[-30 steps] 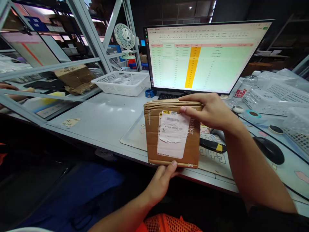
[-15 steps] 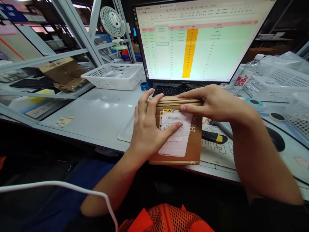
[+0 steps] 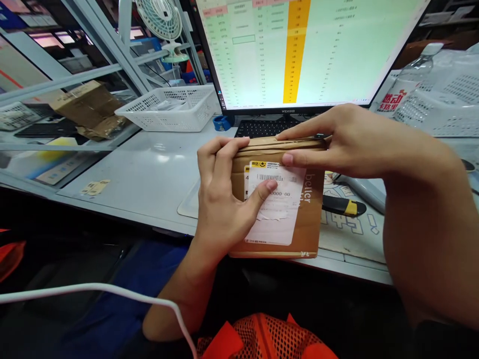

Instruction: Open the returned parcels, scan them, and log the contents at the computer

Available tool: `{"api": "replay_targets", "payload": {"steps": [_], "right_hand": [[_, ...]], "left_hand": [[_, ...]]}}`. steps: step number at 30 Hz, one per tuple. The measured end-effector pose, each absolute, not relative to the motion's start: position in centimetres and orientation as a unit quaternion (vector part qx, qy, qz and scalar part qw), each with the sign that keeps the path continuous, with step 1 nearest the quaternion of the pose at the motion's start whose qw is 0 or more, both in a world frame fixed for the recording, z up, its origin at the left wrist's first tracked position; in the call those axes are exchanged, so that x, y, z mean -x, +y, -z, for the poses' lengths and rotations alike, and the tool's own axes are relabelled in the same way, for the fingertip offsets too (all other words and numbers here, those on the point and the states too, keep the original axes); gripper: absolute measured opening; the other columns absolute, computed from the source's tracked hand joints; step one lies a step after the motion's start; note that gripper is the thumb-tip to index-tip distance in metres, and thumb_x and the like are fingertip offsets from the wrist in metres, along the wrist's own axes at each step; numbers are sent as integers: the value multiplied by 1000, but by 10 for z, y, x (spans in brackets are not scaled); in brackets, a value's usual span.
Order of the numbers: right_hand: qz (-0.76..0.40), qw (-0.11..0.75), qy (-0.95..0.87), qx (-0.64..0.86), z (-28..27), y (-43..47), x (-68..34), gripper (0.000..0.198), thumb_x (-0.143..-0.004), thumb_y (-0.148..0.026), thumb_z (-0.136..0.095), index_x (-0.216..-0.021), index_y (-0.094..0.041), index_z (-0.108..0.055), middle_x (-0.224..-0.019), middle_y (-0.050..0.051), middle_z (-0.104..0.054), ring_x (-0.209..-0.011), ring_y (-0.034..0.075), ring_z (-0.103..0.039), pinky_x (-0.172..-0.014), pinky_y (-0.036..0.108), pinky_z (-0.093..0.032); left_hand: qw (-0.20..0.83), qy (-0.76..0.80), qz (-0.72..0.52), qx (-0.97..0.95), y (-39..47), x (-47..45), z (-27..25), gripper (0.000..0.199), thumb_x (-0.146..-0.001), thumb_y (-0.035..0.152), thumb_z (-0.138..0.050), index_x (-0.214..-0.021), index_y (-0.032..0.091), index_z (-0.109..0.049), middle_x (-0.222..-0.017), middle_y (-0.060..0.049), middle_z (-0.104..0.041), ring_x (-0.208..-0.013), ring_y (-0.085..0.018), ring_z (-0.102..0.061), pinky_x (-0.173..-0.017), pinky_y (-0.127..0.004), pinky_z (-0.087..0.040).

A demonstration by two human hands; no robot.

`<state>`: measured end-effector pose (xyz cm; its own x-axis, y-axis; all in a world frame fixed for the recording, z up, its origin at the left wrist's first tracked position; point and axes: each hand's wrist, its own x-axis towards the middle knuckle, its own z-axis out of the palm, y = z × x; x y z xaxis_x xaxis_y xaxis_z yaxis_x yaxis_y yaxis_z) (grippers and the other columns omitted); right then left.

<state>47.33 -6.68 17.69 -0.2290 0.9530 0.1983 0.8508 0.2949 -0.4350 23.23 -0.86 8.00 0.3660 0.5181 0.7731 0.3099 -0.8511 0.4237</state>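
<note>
A brown cardboard box [image 3: 312,219] stands tilted at the front edge of the desk, its labelled face toward me. My left hand [image 3: 228,194] wraps its left side, the thumb lying over the white shipping label [image 3: 277,224] and the fingers reaching to the upper edge. At the top, my right hand [image 3: 337,142] pinches the layered edge of the box between thumb and fingers. Behind the box's right side lies a black and yellow utility knife [image 3: 344,205], partly hidden by the box.
A monitor [image 3: 318,65] showing a spreadsheet stands behind a black keyboard [image 3: 258,128]. To the left are a white basket [image 3: 172,117], a blue tape roll [image 3: 222,122] and a small fan [image 3: 160,20]. A plastic bottle [image 3: 411,75] stands at right. A white cable [image 3: 112,290] crosses the lower left.
My view has shifted down and closer, so the box and hands appear larger. Both hands keep their hold on the box; my left fingers are more bent.
</note>
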Motion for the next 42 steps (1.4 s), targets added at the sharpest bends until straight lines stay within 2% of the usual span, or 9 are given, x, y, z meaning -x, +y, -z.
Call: {"api": "replay_targets", "payload": {"steps": [3,10,17,21,27,32,37,42], "right_hand": [[-120,215,-778,578,-177,-66,-474,52,-98,-62,-72,-134,-24,-81,-103,5,-79,-77,20,-67,-66,30,-48],[-124,205,-775,585,-180,-67,-472,55,-98,-62,-71,-130,-19,-82,-90,7,-78,-70,20,-64,-60,31,-44],[-128,207,-774,584,-180,-66,-472,53,-96,-63,-73,-129,-22,-83,-94,7,-78,-71,21,-65,-59,32,-45],[-125,206,-776,583,-180,-66,-472,54,-96,-62,-73,-129,-21,-83,-92,7,-78,-69,20,-64,-56,31,-43],[-119,207,-776,584,-179,-66,-473,51,-98,-59,-72,-131,-21,-82,-96,7,-79,-74,20,-66,-60,30,-45],[-108,208,-784,574,-176,-64,-476,46,-97,-59,-72,-129,-27,-83,-95,3,-79,-70,18,-65,-55,28,-41],[-123,207,-777,581,-176,-64,-475,49,-98,-59,-72,-131,-23,-82,-96,5,-79,-71,17,-65,-58,28,-43],[-127,206,-779,579,-178,-65,-476,49,-98,-60,-73,-129,-23,-83,-92,5,-79,-67,17,-64,-55,28,-42]], "left_hand": [[107,251,-505,-819,-11,-232,-80,61,-92,53,-82,-144,35,-55,-143,-9,-49,-144,-36,-51,-126,-58,-46],[108,240,-509,-820,-11,-231,-80,61,-92,51,-83,-144,35,-55,-143,-9,-49,-144,-37,-51,-126,-59,-46],[89,245,-510,-820,-13,-231,-81,58,-91,41,-84,-142,33,-57,-141,-9,-50,-142,-35,-52,-125,-60,-47],[83,260,-511,-815,-11,-234,-81,57,-89,44,-85,-136,30,-58,-138,-9,-50,-139,-36,-53,-124,-60,-46],[69,289,-523,-799,-10,-241,-85,50,-88,50,-87,-125,28,-61,-129,-9,-57,-129,-31,-59,-116,-55,-51],[70,281,-519,-804,-10,-241,-86,44,-92,47,-83,-125,28,-60,-130,-9,-57,-130,-30,-58,-116,-52,-50],[63,275,-516,-809,-9,-240,-87,43,-93,45,-82,-125,28,-59,-129,-8,-57,-130,-29,-58,-115,-51,-50],[77,275,-518,-806,-10,-240,-87,42,-94,48,-80,-124,29,-58,-130,-8,-57,-132,-31,-57,-120,-53,-47]]}}
